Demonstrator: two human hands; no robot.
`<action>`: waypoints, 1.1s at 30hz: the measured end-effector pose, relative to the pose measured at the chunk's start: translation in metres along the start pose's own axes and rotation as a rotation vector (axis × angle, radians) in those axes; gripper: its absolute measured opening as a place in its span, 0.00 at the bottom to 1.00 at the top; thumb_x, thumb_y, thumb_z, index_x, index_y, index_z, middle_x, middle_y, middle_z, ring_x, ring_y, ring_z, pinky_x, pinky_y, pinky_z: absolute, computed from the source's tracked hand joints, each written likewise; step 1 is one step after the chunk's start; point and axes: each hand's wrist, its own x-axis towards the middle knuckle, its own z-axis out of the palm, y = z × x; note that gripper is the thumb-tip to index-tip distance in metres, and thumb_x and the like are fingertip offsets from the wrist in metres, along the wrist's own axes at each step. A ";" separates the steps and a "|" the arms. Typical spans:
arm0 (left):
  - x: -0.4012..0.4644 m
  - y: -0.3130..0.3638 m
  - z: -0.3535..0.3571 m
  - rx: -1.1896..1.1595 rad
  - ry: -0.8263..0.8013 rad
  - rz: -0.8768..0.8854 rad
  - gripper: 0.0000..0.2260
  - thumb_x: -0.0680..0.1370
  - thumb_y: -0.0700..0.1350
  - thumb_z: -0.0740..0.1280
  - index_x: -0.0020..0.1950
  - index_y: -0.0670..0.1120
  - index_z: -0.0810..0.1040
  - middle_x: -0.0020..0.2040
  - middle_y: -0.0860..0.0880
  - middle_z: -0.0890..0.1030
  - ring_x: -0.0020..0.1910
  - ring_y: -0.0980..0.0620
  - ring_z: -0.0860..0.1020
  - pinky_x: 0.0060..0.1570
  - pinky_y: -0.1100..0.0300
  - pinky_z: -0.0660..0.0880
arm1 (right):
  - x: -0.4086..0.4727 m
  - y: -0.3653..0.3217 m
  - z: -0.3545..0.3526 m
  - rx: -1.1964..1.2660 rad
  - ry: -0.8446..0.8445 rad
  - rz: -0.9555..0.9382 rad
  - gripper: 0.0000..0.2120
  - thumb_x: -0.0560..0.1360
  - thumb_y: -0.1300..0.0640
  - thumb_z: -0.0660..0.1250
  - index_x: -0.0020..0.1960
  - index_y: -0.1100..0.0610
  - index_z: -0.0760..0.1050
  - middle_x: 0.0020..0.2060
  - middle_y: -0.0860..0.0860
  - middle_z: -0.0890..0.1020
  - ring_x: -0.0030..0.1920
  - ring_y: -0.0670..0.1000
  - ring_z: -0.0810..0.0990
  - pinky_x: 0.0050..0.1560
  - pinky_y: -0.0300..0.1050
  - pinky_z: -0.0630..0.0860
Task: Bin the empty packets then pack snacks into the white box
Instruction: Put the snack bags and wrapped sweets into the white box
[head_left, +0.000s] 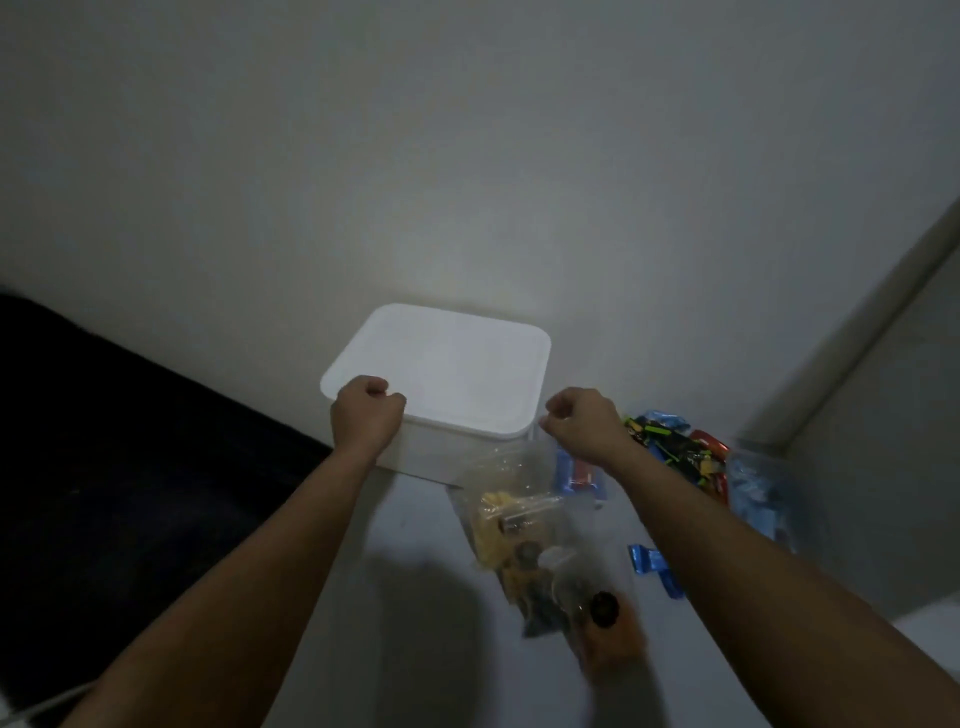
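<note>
The left hand (367, 415) is curled onto the near-left corner of the lidded white box (441, 374); the right hand (582, 421) is closed just beside its near-right corner — seemingly to lift the lid. Snack packets (675, 452) lie right of the right hand, bagged snacks (519, 525) between the forearms.

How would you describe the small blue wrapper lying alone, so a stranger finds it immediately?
Start at the white box against the wall, then move toward the right forearm. The blue wrapper lies by itself on the pale surface beside that forearm. Unlike the mixed snack pile farther back, it is single, shiny and crumpled.
</note>
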 end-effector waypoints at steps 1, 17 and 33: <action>0.013 -0.001 -0.005 0.016 0.018 -0.020 0.16 0.72 0.39 0.68 0.60 0.40 0.78 0.57 0.43 0.80 0.55 0.44 0.77 0.54 0.60 0.70 | 0.008 -0.007 0.005 0.019 0.009 0.029 0.11 0.74 0.55 0.69 0.52 0.62 0.78 0.45 0.56 0.80 0.48 0.54 0.78 0.53 0.48 0.76; 0.127 -0.037 -0.025 0.101 -0.028 -0.201 0.14 0.72 0.37 0.65 0.53 0.29 0.77 0.54 0.33 0.80 0.52 0.35 0.79 0.52 0.48 0.77 | 0.060 -0.034 0.040 0.102 0.189 0.437 0.05 0.69 0.63 0.71 0.44 0.63 0.79 0.41 0.57 0.81 0.38 0.55 0.78 0.37 0.40 0.75; 0.155 -0.007 -0.041 -0.240 0.000 -0.256 0.04 0.73 0.32 0.62 0.43 0.36 0.76 0.39 0.44 0.74 0.39 0.47 0.73 0.39 0.59 0.69 | 0.059 -0.058 0.014 0.566 0.291 0.490 0.24 0.66 0.71 0.74 0.62 0.66 0.75 0.56 0.64 0.80 0.52 0.61 0.81 0.51 0.55 0.81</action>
